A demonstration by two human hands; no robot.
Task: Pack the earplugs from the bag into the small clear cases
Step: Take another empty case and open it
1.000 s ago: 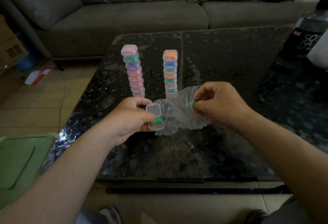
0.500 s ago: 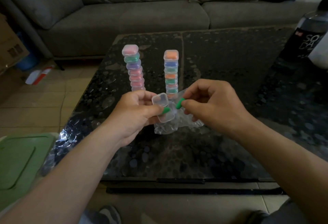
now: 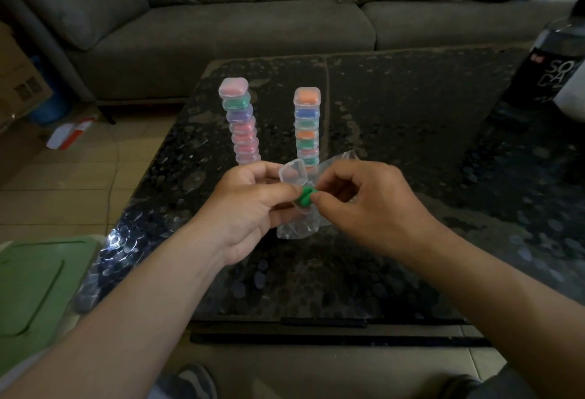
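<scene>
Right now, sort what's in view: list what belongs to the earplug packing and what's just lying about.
Job: left hand, open clear case, right hand, green earplugs, plastic bag, pink-topped stack of filled cases, orange-topped stack.
Lying about: soda bottle, green bin lid, cardboard box, sofa.

In dim light, a grey fabric sofa [image 3: 221, 18] spans the far side behind a dark speckled coffee table [image 3: 395, 107]. Beige floor tiles [image 3: 63, 183] lie left, with a brown cardboard box [image 3: 19, 82] far and a green plastic lid [image 3: 34, 288] near.
</scene>
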